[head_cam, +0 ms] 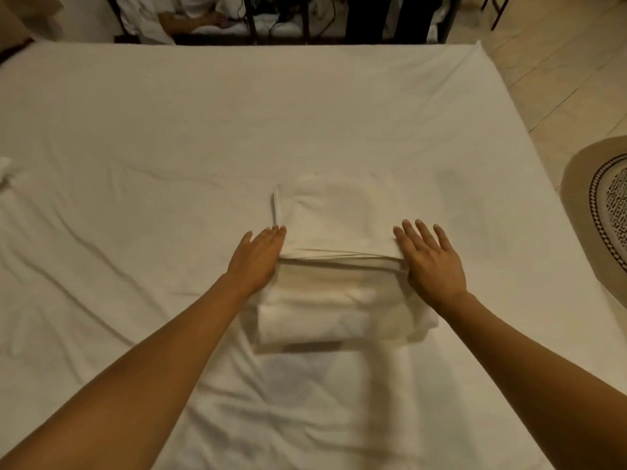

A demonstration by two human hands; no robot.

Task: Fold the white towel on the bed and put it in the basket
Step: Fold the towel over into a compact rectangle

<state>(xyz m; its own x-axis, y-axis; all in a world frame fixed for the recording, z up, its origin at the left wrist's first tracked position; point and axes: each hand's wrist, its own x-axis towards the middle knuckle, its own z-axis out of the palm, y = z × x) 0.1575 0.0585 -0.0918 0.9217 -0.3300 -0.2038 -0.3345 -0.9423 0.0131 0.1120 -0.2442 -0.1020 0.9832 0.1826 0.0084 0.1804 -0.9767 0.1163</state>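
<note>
- We see a white towel (339, 266) lying folded in several layers near the middle of a bed (203, 130), slightly toward the near edge, where we stand.
- The towel's far part lies flat on the sheet; a fold line crosses it from side to side, and thicker stacked layers sit on the near side of that line.
- A narrow strip of the towel sticks up at its far left corner.
- Our left hand (258, 259) rests against the towel's left edge at the fold line, its fingers (274, 234) straight and close together, flat, gripping nothing.
- Our right hand (431, 262) lies at the towel's right edge, palm down, its fingers (420, 232) straight and spread, also gripping nothing.
- Both bare forearms reach in from the bottom corners of the view.
- The bed is covered with a wrinkled white sheet that fills most of the view.
- A small bunch of white cloth (6, 171) shows at the bed's left edge; we cannot tell what it is.
- Beyond the far edge of the bed stands a dark metal frame (251, 22), with white bedding behind it.
- To the right, a tiled floor (559, 62) holds a round woven rug (597, 212) with a dark patterned centre.
</note>
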